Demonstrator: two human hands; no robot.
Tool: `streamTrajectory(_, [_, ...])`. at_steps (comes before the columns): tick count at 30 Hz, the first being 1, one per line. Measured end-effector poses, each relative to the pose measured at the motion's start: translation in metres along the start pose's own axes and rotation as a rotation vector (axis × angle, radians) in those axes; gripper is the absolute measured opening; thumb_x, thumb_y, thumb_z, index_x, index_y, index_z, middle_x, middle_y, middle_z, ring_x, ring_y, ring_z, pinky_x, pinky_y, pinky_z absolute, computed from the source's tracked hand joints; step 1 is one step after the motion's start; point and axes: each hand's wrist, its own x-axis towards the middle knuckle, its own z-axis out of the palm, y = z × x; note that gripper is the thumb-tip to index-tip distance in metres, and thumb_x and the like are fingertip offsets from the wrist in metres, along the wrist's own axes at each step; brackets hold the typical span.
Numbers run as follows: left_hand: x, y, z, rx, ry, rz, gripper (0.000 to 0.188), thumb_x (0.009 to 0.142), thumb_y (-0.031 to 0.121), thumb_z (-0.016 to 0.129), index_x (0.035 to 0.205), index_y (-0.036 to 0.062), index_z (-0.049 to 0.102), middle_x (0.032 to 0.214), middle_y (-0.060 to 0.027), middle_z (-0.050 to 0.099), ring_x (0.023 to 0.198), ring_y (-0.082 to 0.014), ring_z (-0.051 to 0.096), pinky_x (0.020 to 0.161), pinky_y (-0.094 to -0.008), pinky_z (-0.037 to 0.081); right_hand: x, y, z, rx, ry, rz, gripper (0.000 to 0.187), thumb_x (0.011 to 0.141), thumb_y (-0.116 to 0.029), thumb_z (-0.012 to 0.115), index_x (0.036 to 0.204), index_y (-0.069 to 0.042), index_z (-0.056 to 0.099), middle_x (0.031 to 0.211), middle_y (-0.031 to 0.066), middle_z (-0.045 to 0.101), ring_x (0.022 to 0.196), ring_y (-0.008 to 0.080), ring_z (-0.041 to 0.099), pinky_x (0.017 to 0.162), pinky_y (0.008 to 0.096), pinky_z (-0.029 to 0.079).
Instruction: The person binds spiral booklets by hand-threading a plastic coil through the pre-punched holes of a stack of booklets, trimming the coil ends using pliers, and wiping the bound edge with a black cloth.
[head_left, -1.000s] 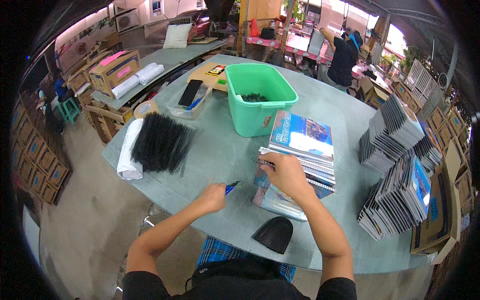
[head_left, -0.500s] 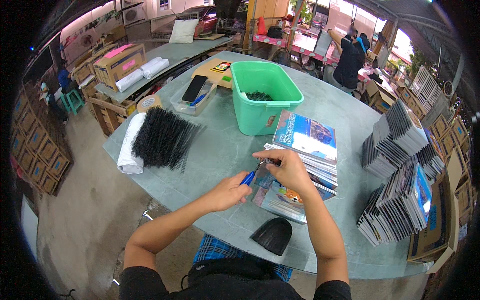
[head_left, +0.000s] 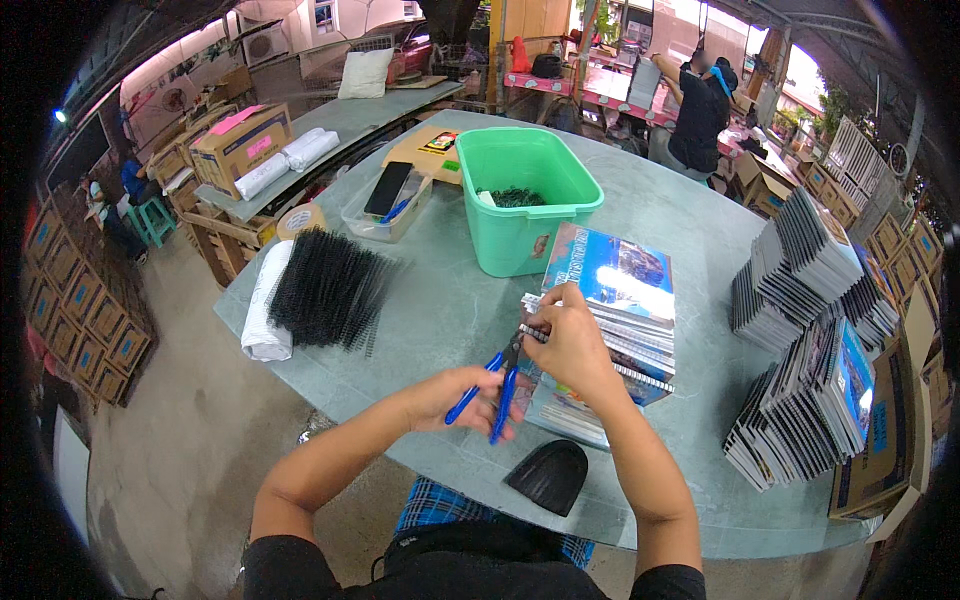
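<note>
Blue-handled pliers (head_left: 508, 400) are in my left hand (head_left: 452, 396), their handles spread apart and the fingers curled loosely around them. The dark jaws point up toward my right hand (head_left: 577, 343), which pinches the coil edge of a spiral-bound notebook with thumb and fingers. Much of that notebook is hidden beneath my hands. Right beside it rises a stack of notebooks with blue picture covers (head_left: 612, 268). Behind the hands stands a green plastic tub (head_left: 530, 238) with black coils inside. A black curved piece (head_left: 548, 477) lies close to the table's near edge.
On the left lie a pile of black plastic coils (head_left: 325, 290), a white roll (head_left: 268, 310) and a tape roll (head_left: 300, 220). A clear container (head_left: 375, 228) holds a phone (head_left: 388, 188). Bound notebooks (head_left: 800, 400) pile up at the right beside a cardboard box (head_left: 880, 450). Another person (head_left: 695, 120) works farther back.
The pliers' handles have spread apart in my left hand and the fingers have loosened. My right hand has turned slightly and stays at the notebook's coil edge.
</note>
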Motion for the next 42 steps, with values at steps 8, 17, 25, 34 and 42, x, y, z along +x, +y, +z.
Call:
streamTrajectory(8, [0.004,-0.004,-0.002,1.005,0.367,0.327,0.041,0.090,0.031,0.049,0.119,0.0035,0.039,0.083,-0.0113,0.058,0.068,-0.0207,0.060,0.058,-0.0357,0.047,-0.002,-0.004,0.002,-0.070,0.032,-0.011,0.021,0.064,-0.006,0.074,0.082,0.003,0.066,0.099,0.0138,0.052,0.078,0.0274,0.060,0.070,0.0353,0.049])
streamTrajectory(17, [0.010,-0.011,-0.065,0.577,0.243,0.035,0.049,0.087,0.031,0.054,0.127,0.0045,0.041,0.088,-0.0043,0.057,0.075,-0.0112,0.056,0.066,-0.0264,0.045,0.135,0.007,-0.045,0.119,0.170,-0.071,0.024,0.070,-0.022,0.074,0.083,-0.004,0.064,0.082,0.0102,0.062,0.070,0.0227,0.059,0.066,0.0304,0.049])
streamTrajectory(25, [-0.003,-0.032,-0.111,1.198,0.524,0.364,0.043,0.081,0.027,0.060,0.114,-0.0001,0.052,0.094,-0.0167,0.060,0.080,-0.0273,0.059,0.075,-0.0347,0.046,-0.044,0.010,-0.069,-0.477,-0.013,-0.042,0.033,0.073,-0.033,0.070,0.061,-0.005,0.058,0.061,0.0090,0.052,0.061,0.0258,0.054,0.055,0.0373,0.043])
streamTrajectory(34, [0.066,-0.058,-0.119,1.438,0.768,0.522,0.039,0.072,0.022,0.066,0.100,-0.0004,0.053,0.091,-0.0164,0.057,0.085,-0.0331,0.055,0.078,-0.0406,0.042,-0.078,0.035,-0.045,-0.441,0.195,-0.242,0.023,0.067,-0.017,0.064,0.084,-0.006,0.053,0.080,0.0054,0.054,0.079,0.0255,0.053,0.069,0.0364,0.043])
streamTrajectory(42, [0.075,-0.077,-0.128,1.555,0.867,0.630,0.038,0.069,0.023,0.069,0.098,0.0033,0.052,0.086,-0.0117,0.054,0.084,-0.0301,0.052,0.077,-0.0401,0.037,-0.065,0.005,-0.147,-0.139,0.168,0.153,0.018,0.075,-0.012,0.067,0.085,-0.005,0.053,0.087,0.0131,0.061,0.075,0.0291,0.061,0.061,0.0376,0.046])
